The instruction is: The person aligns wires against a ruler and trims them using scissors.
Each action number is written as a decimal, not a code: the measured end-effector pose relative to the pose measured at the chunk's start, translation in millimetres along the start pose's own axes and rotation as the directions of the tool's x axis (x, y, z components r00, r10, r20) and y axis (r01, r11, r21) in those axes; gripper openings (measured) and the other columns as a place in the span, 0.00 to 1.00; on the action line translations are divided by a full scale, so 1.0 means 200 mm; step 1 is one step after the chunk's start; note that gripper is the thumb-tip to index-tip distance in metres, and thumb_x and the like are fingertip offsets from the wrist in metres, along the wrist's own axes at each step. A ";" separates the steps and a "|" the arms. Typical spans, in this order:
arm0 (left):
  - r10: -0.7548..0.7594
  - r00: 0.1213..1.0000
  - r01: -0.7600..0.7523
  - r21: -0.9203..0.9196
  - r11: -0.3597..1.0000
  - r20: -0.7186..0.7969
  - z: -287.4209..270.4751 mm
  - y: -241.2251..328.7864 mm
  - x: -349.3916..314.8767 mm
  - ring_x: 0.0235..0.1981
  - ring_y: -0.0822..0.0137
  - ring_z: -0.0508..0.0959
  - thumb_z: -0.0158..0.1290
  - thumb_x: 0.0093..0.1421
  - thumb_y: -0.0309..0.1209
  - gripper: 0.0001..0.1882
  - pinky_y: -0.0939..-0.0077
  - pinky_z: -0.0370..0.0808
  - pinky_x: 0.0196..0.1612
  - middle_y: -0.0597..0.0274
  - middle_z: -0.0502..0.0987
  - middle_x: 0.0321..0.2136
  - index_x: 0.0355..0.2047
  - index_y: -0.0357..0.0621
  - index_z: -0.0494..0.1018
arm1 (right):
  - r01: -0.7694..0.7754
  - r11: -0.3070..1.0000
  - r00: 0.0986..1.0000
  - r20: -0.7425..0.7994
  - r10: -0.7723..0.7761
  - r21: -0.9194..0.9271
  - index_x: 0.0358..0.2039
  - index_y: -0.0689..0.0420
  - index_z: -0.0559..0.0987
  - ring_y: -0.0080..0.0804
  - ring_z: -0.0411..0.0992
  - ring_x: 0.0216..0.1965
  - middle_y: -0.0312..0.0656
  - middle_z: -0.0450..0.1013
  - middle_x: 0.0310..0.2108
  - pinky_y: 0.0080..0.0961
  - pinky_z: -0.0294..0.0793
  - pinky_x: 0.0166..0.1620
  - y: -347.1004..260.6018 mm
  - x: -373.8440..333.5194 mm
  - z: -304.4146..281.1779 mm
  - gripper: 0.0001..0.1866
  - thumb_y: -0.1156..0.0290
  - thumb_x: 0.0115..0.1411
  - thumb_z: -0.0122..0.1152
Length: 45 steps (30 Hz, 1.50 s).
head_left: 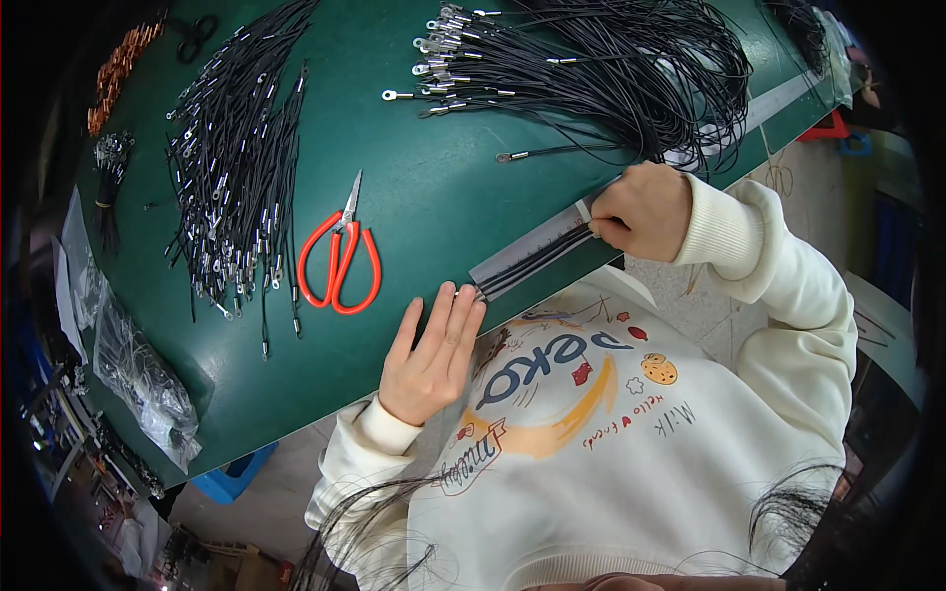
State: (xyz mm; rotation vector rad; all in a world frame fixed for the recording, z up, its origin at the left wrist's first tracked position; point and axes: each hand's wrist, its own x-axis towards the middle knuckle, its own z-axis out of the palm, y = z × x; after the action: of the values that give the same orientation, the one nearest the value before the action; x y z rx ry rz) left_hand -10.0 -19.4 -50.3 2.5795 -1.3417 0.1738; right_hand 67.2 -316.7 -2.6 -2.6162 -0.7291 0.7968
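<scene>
A short bundle of black cables (542, 259) lies along a pale, ruler-like strip (520, 246) with markings, near the table's front edge. My left hand (434, 360) rests with fingers stretched out, its fingertips at the strip's left end by the metal cable ends. At the other end my right hand (645, 212) is closed in a fist on the cables, its thumb pressing against them. What lies under its fingers is hidden. Scissors with red handles (340, 258) lie left of the strip, blades pointing away from me.
A large heap of black cables with ring terminals (631, 74) covers the back right. Another pile of black cables (232, 167) lies at left, near copper-coloured parts (123, 74) and dark scissors (193, 37). A clear plastic bag (143, 379) hangs along the left table edge.
</scene>
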 end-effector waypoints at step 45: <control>-0.389 0.808 0.553 -0.799 0.236 0.443 -0.30 0.14 0.29 0.17 0.72 0.73 0.48 0.44 0.21 0.21 0.80 0.73 0.30 0.63 0.71 0.16 0.41 0.28 0.68 | 0.267 0.766 0.959 -0.087 -0.268 0.585 0.26 0.59 0.77 0.32 0.69 0.18 0.39 0.72 0.19 0.24 0.66 0.24 -0.06 0.01 -0.20 0.12 0.70 0.63 0.47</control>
State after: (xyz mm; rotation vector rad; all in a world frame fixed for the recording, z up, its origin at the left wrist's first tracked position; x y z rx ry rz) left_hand 0.3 -65.1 24.6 1.8223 -0.3176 -0.7145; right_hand 87.8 -311.8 33.2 -1.8954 -0.6932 0.7827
